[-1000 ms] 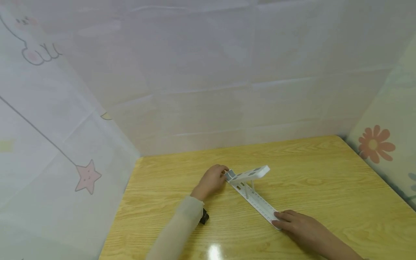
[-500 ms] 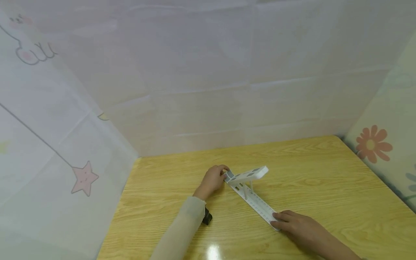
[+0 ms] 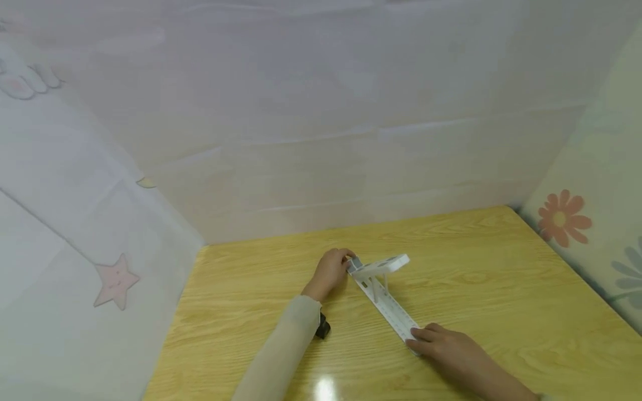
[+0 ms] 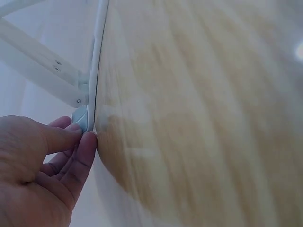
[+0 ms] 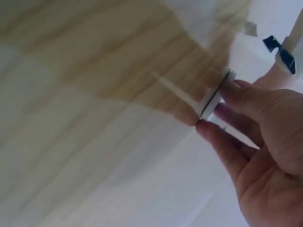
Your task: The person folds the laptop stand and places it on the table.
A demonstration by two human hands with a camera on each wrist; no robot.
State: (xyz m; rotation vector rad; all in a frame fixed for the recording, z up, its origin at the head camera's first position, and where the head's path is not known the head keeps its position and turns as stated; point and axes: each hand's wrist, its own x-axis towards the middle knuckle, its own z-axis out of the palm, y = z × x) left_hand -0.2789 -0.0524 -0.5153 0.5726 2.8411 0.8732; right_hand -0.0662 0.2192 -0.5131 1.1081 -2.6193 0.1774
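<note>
A white folding stand (image 3: pixel 388 312) lies diagonally on the wooden table, its long base printed with ruler-like marks. From its far end a hinged upper arm (image 3: pixel 383 266) slants up on thin props. My left hand (image 3: pixel 331 272) pinches the grey-padded far end of the base; the left wrist view shows thumb and fingertips on the pale grey pad (image 4: pixel 79 118). At the near end, my right hand (image 3: pixel 448 351) pinches the base between thumb and fingers. In the right wrist view the base's edge (image 5: pixel 215 97) shows between those fingers.
The wood-grain table (image 3: pixel 241 312) meets a pale cloth wall (image 3: pixel 301 139) at the back. Printed side walls stand left and right, with a pink star (image 3: pixel 116 281) and a red flower (image 3: pixel 564 218). A small black object (image 3: pixel 323 326) shows beside the left sleeve.
The head view has swung slightly right, so walls and table shift left in it. Both hands keep their hold on the stand, which looks nearly unmoved.
</note>
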